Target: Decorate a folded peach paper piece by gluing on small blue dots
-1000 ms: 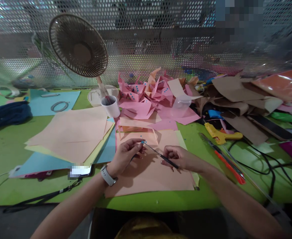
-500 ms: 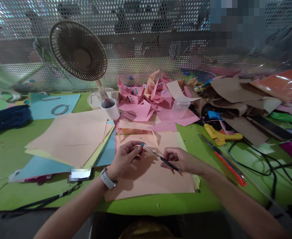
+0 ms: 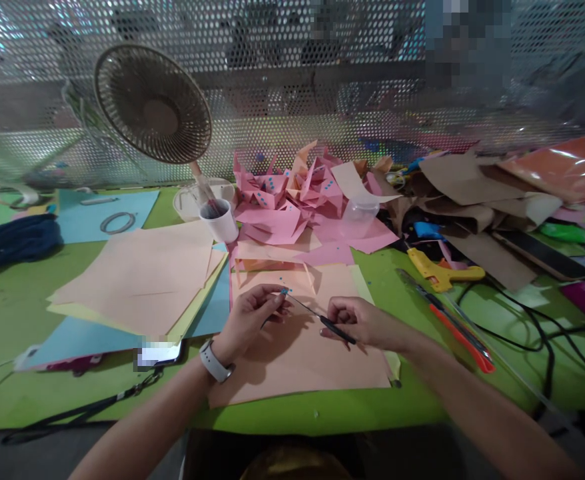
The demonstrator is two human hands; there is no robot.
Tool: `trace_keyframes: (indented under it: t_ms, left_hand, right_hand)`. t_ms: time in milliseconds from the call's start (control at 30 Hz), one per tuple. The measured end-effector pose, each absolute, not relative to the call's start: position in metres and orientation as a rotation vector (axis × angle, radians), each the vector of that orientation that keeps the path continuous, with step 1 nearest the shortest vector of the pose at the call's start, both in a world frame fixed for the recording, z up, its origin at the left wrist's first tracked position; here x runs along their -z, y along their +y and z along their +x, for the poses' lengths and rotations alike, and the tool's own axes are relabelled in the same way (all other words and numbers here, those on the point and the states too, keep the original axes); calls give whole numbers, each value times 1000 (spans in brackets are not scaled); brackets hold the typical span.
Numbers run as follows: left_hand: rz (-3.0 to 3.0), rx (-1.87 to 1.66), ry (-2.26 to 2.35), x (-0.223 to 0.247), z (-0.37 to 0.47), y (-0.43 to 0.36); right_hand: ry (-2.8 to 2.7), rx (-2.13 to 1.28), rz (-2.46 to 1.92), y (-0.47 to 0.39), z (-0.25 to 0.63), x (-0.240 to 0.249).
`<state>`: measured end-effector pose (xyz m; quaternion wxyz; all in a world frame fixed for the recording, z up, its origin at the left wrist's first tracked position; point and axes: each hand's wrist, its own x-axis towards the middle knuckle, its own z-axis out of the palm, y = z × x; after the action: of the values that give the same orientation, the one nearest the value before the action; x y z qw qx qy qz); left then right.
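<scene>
Head view, far left: a dark blue cloth [image 3: 12, 245] lies on the green worktop [image 3: 267, 419], near a light blue sheet [image 3: 78, 223] bearing a grey coiled ring [image 3: 115, 231].
Peach paper stack [image 3: 142, 273]: loosely fanned sheets over yellow and blue paper; a phone [image 3: 158, 355] with a lit screen and a black lanyard [image 3: 87, 412] lie at its near edge.
Desk fan [image 3: 161, 117]: tilted, behind a white cup [image 3: 222, 227] holding slender items.
Left hand [image 3: 255, 317]: above the large peach sheet [image 3: 312, 370], a white watch [image 3: 214, 362] on the wrist; its grip pinches a small blue piece [image 3: 284, 291] between thumb and fingertips.
Blue dots [image 3: 280, 279]: just beyond those fingertips.
Slim tool [image 3: 338, 330]: black handle, thin shaft slanting left, its tip at the small blue piece; its exact kind is unclear.
Right hand [image 3: 357, 321]: grip closed around the black handle, over the same sheet.
Folded pink papers [image 3: 275, 223]: heaped behind the 2 hands, some dotted blue, beside a clear plastic cup [image 3: 360, 217].
Yellow glue gun [image 3: 440, 270]: right of the right hand, near brown paper [image 3: 465, 180] and black cables [image 3: 547, 360].
</scene>
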<state>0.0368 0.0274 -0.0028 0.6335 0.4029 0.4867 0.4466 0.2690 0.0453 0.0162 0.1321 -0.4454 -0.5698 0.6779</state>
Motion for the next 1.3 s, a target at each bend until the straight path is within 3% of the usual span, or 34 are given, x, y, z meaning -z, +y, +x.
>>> trace_keyframes:
  t_ms: [1300]
  left_hand:
    - [911, -985, 1176, -3, 35, 24]
  right_hand:
    - [-1650, -1923, -1308, 47, 268, -18]
